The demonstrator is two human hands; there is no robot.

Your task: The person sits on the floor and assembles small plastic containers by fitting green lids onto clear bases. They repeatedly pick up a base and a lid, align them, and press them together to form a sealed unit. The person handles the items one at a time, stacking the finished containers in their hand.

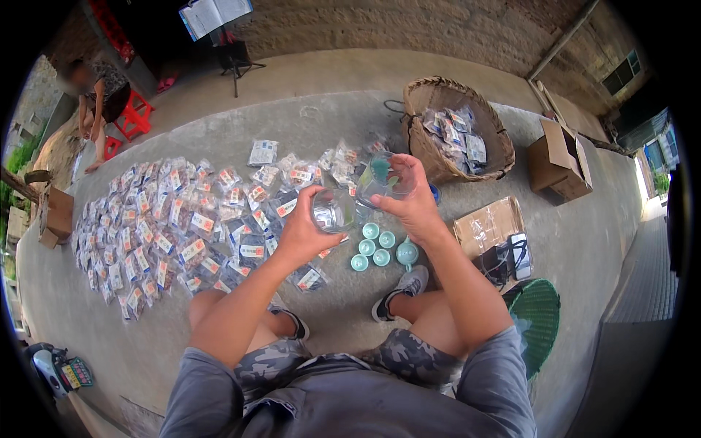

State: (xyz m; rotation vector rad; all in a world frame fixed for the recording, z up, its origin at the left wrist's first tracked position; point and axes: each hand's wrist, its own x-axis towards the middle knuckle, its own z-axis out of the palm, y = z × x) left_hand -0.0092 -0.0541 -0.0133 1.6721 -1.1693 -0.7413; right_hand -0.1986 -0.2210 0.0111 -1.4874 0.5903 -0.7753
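My left hand (298,232) is wrapped round a clear drinking glass (334,212), its round mouth turned up toward me. Close beside it, my right hand (415,201) grips a second clear glass (374,179) with green leaf-like marks, held tilted. The two glasses are side by side above the ground, and I cannot tell whether they touch. Below them on the concrete stand several small pale-green teacups (381,257) and a matching teapot (407,253), just ahead of my right shoe.
Many small labelled plastic packets (175,212) cover the ground to the left. A woven basket (504,150) holds more packets. At right are a cardboard box (558,160), a flat cardboard piece (489,223) and a green basket (540,321). A person (98,102) sits near red stools (133,117).
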